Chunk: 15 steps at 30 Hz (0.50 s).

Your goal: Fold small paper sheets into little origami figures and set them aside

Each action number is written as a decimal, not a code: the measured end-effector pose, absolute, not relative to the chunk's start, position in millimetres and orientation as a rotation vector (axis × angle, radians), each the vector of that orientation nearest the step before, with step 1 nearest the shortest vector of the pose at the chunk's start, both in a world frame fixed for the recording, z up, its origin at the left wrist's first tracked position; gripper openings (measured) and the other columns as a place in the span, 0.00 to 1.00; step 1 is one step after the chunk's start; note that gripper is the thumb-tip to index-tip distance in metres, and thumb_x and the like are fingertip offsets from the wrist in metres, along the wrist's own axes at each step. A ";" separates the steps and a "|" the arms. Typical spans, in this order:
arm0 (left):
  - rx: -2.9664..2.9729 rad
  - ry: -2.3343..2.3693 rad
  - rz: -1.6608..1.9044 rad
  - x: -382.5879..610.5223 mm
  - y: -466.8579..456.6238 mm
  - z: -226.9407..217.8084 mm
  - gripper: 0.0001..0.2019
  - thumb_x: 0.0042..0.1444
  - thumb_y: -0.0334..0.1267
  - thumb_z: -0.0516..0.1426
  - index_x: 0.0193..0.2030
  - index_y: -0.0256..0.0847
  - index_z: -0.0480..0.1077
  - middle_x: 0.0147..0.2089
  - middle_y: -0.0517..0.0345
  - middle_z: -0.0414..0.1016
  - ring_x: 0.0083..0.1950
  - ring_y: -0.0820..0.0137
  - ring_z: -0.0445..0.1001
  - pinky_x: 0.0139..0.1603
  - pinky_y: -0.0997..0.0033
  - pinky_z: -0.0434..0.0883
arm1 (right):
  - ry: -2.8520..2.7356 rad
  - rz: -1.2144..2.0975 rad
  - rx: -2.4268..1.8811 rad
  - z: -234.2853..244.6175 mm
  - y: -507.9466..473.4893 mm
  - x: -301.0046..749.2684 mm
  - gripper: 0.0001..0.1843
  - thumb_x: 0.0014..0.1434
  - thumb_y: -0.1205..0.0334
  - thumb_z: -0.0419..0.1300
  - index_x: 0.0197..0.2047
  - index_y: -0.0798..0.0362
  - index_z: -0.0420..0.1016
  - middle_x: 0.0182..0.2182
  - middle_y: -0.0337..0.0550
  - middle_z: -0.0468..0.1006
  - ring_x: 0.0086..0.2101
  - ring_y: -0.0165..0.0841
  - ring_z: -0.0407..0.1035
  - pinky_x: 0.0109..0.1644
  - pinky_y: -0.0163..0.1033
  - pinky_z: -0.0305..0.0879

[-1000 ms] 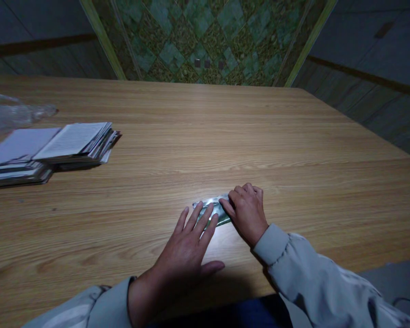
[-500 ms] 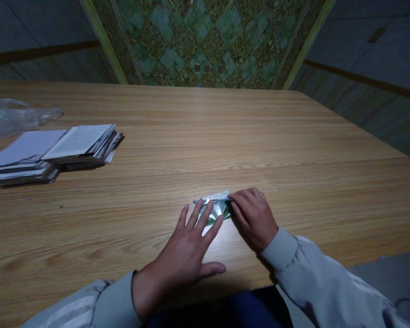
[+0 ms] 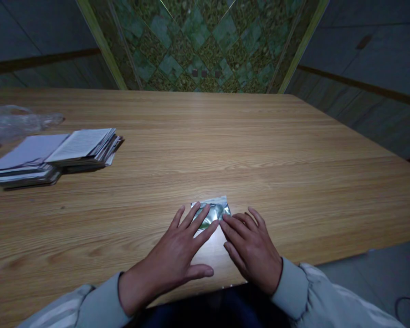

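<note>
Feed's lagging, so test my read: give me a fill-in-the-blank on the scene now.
The packet lies on the wooden ____.
The left hand rests its ____ on the packet.
The right hand lies flat at the packet's ____ end.
The paper stack lies far ____ of the packet.
Missing: table; fingers; right; left.

Nothing legible. The top sheet of the paper stack [image 3: 80,142], at 10 o'clock on the table [image 3: 259,136], carries dense printed lines, too small and blurred to make out a single word. The pale sheet [image 3: 27,149] just left of it shows no marks I can resolve. The glossy folded paper [image 3: 212,211] at 6 o'clock has green print under glare, with no letters or numbers decipherable.
</note>
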<state>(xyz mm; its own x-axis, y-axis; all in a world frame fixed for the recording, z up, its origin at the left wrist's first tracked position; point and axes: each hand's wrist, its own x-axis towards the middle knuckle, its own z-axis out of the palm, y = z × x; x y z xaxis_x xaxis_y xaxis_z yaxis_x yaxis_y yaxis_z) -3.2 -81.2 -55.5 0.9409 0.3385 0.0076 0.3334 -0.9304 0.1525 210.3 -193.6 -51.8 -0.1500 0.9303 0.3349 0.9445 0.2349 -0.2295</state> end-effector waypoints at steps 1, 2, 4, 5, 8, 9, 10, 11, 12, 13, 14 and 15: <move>2.950 0.486 0.044 -8.1 -81.8 -54.9 0.48 0.57 0.68 0.53 0.77 0.56 0.36 0.79 0.44 0.38 0.78 0.43 0.40 0.71 0.34 0.44 | -2.106 -0.051 -1.714 -52.6 -197.2 207.5 0.19 0.66 0.60 0.60 0.60 0.49 0.71 0.57 0.42 0.77 0.54 0.39 0.67 0.70 0.55 0.41; 2.954 0.466 0.027 -13.2 -82.6 -54.4 0.47 0.58 0.68 0.53 0.77 0.56 0.35 0.79 0.46 0.38 0.78 0.45 0.40 0.71 0.34 0.44 | -2.100 -0.058 -1.707 -53.5 -200.6 205.1 0.19 0.66 0.60 0.60 0.60 0.49 0.71 0.57 0.42 0.77 0.54 0.39 0.67 0.70 0.54 0.41; 2.956 0.458 -0.001 -22.9 -84.7 -54.1 0.46 0.59 0.67 0.53 0.77 0.56 0.34 0.79 0.47 0.38 0.78 0.47 0.41 0.72 0.35 0.44 | -2.093 -0.071 -1.688 -55.3 -206.2 201.9 0.19 0.66 0.61 0.60 0.60 0.48 0.71 0.56 0.41 0.78 0.53 0.38 0.67 0.70 0.54 0.40; 2.958 0.456 -0.011 -27.1 -85.9 -54.3 0.46 0.60 0.66 0.53 0.77 0.56 0.34 0.79 0.48 0.38 0.78 0.48 0.42 0.72 0.36 0.44 | -2.087 -0.074 -1.682 -55.9 -208.1 201.1 0.19 0.66 0.61 0.60 0.60 0.48 0.71 0.56 0.41 0.78 0.53 0.38 0.68 0.70 0.54 0.40; 2.967 0.443 0.004 -36.8 -89.6 -55.5 0.45 0.61 0.65 0.53 0.77 0.56 0.35 0.79 0.49 0.40 0.77 0.49 0.45 0.72 0.37 0.44 | -2.069 -0.068 -1.669 -56.3 -211.3 200.5 0.19 0.66 0.61 0.60 0.60 0.48 0.71 0.56 0.41 0.78 0.53 0.39 0.68 0.70 0.55 0.42; 2.970 0.436 0.017 -39.2 -91.0 -55.7 0.45 0.61 0.64 0.53 0.77 0.56 0.35 0.79 0.50 0.41 0.77 0.50 0.46 0.72 0.37 0.44 | -2.067 -0.068 -1.663 -55.8 -211.8 200.5 0.18 0.66 0.61 0.60 0.59 0.48 0.71 0.56 0.41 0.79 0.52 0.39 0.68 0.69 0.55 0.42; 2.974 0.430 0.030 -41.5 -92.4 -55.6 0.45 0.61 0.63 0.54 0.77 0.56 0.35 0.78 0.50 0.42 0.77 0.50 0.47 0.73 0.38 0.44 | -2.068 -0.069 -1.657 -55.1 -212.4 200.5 0.18 0.66 0.62 0.60 0.59 0.49 0.71 0.55 0.41 0.79 0.52 0.39 0.68 0.69 0.56 0.43; 2.977 0.430 0.035 -43.7 -93.9 -55.2 0.44 0.61 0.62 0.55 0.76 0.56 0.36 0.78 0.51 0.44 0.77 0.51 0.48 0.73 0.38 0.44 | -2.073 -0.071 -1.649 -54.3 -213.0 200.5 0.17 0.66 0.63 0.60 0.58 0.49 0.72 0.55 0.41 0.79 0.52 0.39 0.68 0.69 0.56 0.43; 2.981 0.430 0.031 -46.1 -95.4 -54.6 0.44 0.61 0.60 0.56 0.76 0.56 0.36 0.78 0.52 0.45 0.77 0.51 0.49 0.73 0.39 0.44 | -2.081 -0.077 -1.638 -53.3 -213.9 200.4 0.17 0.66 0.64 0.59 0.58 0.50 0.72 0.54 0.41 0.79 0.51 0.39 0.68 0.68 0.56 0.43; 2.985 0.429 0.020 -48.8 -96.9 -54.0 0.44 0.61 0.58 0.58 0.76 0.56 0.36 0.78 0.53 0.46 0.76 0.52 0.49 0.73 0.39 0.43 | -2.089 -0.086 -1.627 -52.4 -215.1 200.3 0.17 0.66 0.66 0.59 0.57 0.50 0.73 0.54 0.41 0.80 0.51 0.40 0.68 0.68 0.57 0.44; 2.990 0.428 0.008 -51.9 -98.3 -53.4 0.45 0.61 0.56 0.59 0.76 0.56 0.37 0.78 0.54 0.47 0.76 0.53 0.49 0.74 0.39 0.43 | -2.095 -0.097 -1.614 -51.6 -216.5 200.2 0.16 0.66 0.67 0.58 0.57 0.51 0.73 0.53 0.41 0.80 0.51 0.40 0.68 0.68 0.57 0.44; 2.996 0.425 -0.003 -55.3 -99.5 -53.0 0.45 0.61 0.55 0.59 0.76 0.55 0.37 0.78 0.54 0.47 0.76 0.53 0.50 0.74 0.40 0.42 | -2.095 -0.108 -1.602 -51.0 -218.1 200.1 0.16 0.65 0.67 0.58 0.56 0.51 0.73 0.53 0.41 0.80 0.50 0.40 0.68 0.68 0.57 0.45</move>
